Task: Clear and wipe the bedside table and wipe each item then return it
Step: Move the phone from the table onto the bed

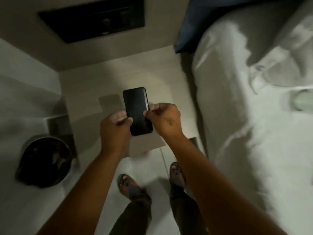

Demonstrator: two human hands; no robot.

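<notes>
A black phone with a dark screen is held over the pale bedside table. My left hand grips its lower left edge. Pinching the right edge is my right hand. The phone casts a faint shadow on the tabletop to its left. No cloth shows in either hand.
A bed with white crumpled sheets runs along the right, a dark blue pillow at its head. A round black bin stands on the floor at the left. A black panel hangs on the wall behind the table. My sandalled feet are on pale tiles.
</notes>
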